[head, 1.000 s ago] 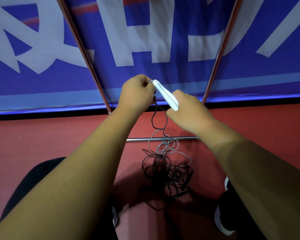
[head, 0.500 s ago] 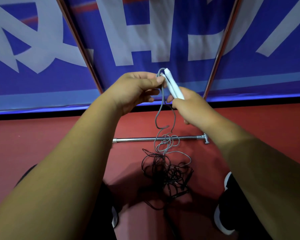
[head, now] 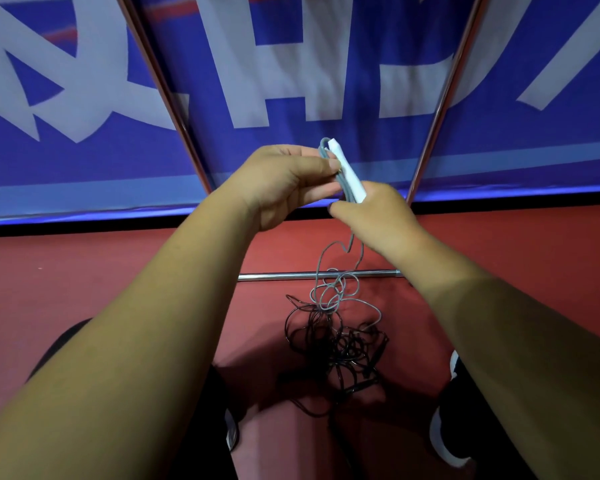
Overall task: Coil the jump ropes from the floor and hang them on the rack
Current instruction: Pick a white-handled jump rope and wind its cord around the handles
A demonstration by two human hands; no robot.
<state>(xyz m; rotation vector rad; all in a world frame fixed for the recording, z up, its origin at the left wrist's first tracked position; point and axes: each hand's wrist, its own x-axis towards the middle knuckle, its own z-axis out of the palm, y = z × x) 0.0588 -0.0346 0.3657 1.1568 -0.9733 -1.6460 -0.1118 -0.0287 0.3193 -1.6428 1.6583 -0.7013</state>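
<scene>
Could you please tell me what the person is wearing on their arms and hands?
Both are bare: the left hand and right hand show no gloves, rings or wristwatch, and no sleeve shows on the left forearm or right forearm.

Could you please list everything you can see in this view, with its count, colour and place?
grey jump rope: one, grey cord with white handle, held up at centre, tail trailing to the floor
black jump rope: one tangle (rope count unclear), black, on the floor below the raised rope
upright poles: two, metallic, slanting in front of the banner
floor bar: one, silver, lying on the floor behind the tangles
banner: one, blue with white characters, across the back
floor: one, red, underfoot
shoes: two, black with white soles, near the bottom edge
left grip: one, bare hand, pinches the grey cord
right grip: one, bare hand, holds the white handle
</scene>
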